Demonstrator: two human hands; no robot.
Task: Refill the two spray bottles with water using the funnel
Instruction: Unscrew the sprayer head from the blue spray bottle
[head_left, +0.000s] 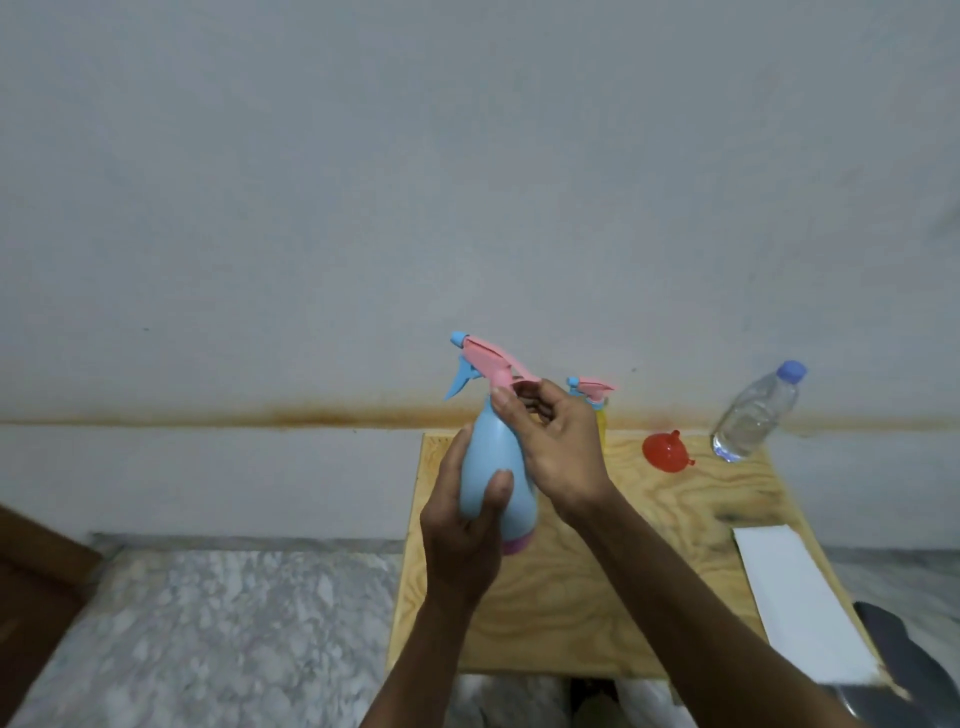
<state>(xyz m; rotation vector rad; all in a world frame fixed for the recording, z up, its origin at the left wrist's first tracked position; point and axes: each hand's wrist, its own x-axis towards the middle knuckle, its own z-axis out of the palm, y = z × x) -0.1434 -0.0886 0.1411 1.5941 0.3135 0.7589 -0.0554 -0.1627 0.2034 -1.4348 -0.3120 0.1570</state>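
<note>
Two hands on one pale blue plastic spray bottle (493, 467), held above a light plywood bench (597, 597).

Head view: left hand (462, 525) wraps the bottle's body, thumb across its front; right hand (556, 441) pinches the collar under the pink-and-blue trigger head (483, 364). Second spray bottle, yellow-bodied with pink trigger (597, 400), stands behind the right hand at the bench's far edge. Red plastic funnel (667, 451) lies on its side near a clear capped water bottle (756, 413), far right. White flat sheet (805, 603) on the bench's right side.
</note>
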